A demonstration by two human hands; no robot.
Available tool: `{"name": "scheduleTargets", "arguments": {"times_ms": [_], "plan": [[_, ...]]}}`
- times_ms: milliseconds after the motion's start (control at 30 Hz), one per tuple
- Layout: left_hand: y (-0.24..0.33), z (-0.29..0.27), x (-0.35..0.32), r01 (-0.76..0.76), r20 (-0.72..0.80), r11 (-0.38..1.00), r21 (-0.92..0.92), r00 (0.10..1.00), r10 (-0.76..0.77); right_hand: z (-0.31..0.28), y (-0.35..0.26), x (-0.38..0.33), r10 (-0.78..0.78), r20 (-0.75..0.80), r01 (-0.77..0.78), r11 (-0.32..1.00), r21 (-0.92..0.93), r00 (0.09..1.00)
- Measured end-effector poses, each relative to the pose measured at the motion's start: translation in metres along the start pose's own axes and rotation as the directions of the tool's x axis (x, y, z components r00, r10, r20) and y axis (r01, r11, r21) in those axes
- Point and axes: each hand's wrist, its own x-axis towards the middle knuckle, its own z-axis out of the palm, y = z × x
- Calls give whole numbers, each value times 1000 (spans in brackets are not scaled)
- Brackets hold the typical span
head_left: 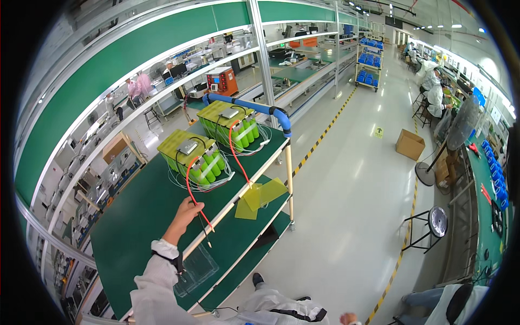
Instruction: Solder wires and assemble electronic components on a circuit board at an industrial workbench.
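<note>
The red lead [189, 187] sits pinched in your left hand [187, 215] and runs to the near pack [174, 146] at 12 o'clock of it. The far pack [216, 114] stands at 1, yellow sheets [261, 197] near 3, a clear tray [197, 272] at 6. Your right hand [348, 318] is at 4, partly cut off; I cannot tell its fingers' state. At 2, the marking on a floor sign [378, 132] is too small to read.

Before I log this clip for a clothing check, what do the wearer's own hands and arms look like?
The left hand is bare, with no glove. Its sleeve is white, loose and wrinkled, narrowing to a cuff, with a black band near the wrist. The right hand, barely in view, also looks gloveless, with a little white at its wrist.
</note>
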Motion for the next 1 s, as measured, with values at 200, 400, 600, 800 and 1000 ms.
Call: {"name": "scheduleTargets", "arguments": {"times_ms": [200, 400, 600, 800, 1000], "plan": [[-32, -30, -4, -32, -313, 990, -135, 950, -12, -26, 27, -77, 107, -102, -130, 961, -245, 989], [-55, -27, -9, -54, -425, 668, 742, 733, 531, 16, 37, -100, -15, -57, -5, 943, -333, 998], [0, 106, -40, -311, -105, 234, 921, 379, 919, 70, 4, -88, -227, -92, 143, 828, -542, 969], [-44, 281, 22, -584, 395, 748, 314, 797, 456, 59, -116, -45, -394, 84, 396, 841, -368, 915], [-93, 475, 39, -844, 938, 511, 163, -27, -345, -5, -161, -47, -174, -464, 238, 968, 83, 869]]}}
